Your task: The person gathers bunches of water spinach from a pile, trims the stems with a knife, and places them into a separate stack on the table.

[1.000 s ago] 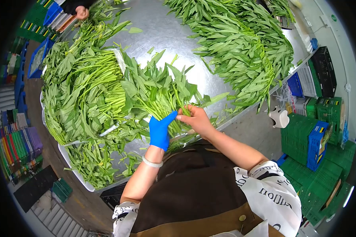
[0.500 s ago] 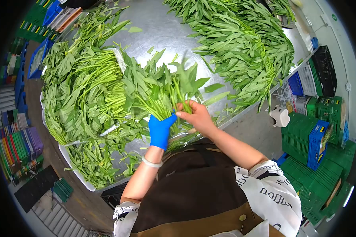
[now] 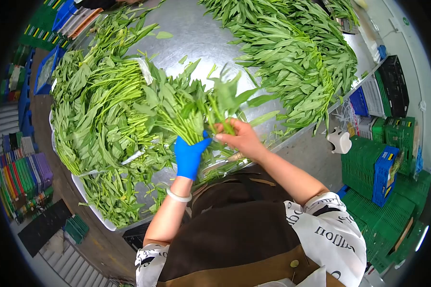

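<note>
My left hand (image 3: 190, 155), in a blue glove, is closed around the stems of a leafy green bunch (image 3: 179, 112). Bare, my right hand (image 3: 239, 138) pinches a few leafy stems (image 3: 221, 107) just right of that bunch; their upper leaves are blurred. On the left lies a big pile of leafy greens (image 3: 100, 115), its cut stems facing right. Another long heap of greens (image 3: 297, 62) covers the right back of the metal table (image 3: 187, 28). A knife-like tool with a wooden handle (image 3: 234, 157) lies close to my right wrist.
Loose leaves lie along the table's near edge. Green crates (image 3: 361, 162) and a blue crate (image 3: 384, 174) are stacked at the right, beside a white stool-like object (image 3: 339, 141). Colourful stacked crates (image 3: 26, 174) stand at the far left. Part of another person (image 3: 95, 3) shows at the top left.
My left hand has shifted slightly left with its bunch. The stems in my right hand now stand a little apart from the bunch, and the wooden handle shows more.
</note>
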`<control>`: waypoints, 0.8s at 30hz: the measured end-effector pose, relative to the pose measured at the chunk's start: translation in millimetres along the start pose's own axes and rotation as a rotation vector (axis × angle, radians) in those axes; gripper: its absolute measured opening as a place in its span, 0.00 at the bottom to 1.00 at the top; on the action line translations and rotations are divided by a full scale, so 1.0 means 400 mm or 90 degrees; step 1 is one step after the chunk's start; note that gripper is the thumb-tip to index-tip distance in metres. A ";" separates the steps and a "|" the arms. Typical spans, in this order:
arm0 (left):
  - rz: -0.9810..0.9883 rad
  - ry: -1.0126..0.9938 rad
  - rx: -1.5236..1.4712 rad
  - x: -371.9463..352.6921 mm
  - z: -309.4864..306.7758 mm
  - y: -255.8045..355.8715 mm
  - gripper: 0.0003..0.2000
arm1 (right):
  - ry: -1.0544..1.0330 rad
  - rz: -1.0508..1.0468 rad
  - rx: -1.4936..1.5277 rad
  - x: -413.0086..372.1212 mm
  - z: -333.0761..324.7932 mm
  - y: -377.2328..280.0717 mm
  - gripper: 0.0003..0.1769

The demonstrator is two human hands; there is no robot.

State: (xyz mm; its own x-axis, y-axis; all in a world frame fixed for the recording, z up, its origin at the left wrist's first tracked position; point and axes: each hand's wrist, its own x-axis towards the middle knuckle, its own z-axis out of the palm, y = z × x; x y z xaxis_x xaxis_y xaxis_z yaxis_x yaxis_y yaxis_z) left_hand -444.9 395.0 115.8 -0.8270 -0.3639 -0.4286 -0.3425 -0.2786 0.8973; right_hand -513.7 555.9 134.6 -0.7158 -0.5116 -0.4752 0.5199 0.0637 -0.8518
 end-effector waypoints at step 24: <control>-0.084 -0.002 -0.151 -0.004 0.040 0.022 0.15 | 0.049 0.004 0.025 0.018 0.003 0.030 0.09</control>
State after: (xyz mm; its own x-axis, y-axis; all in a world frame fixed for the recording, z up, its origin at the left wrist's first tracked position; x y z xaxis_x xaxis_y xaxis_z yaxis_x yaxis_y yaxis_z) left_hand -453.7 407.5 126.2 -0.7836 -0.3085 -0.5392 -0.3334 -0.5235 0.7841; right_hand -511.9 551.8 121.2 -0.7454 -0.4432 -0.4980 0.5415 0.0331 -0.8401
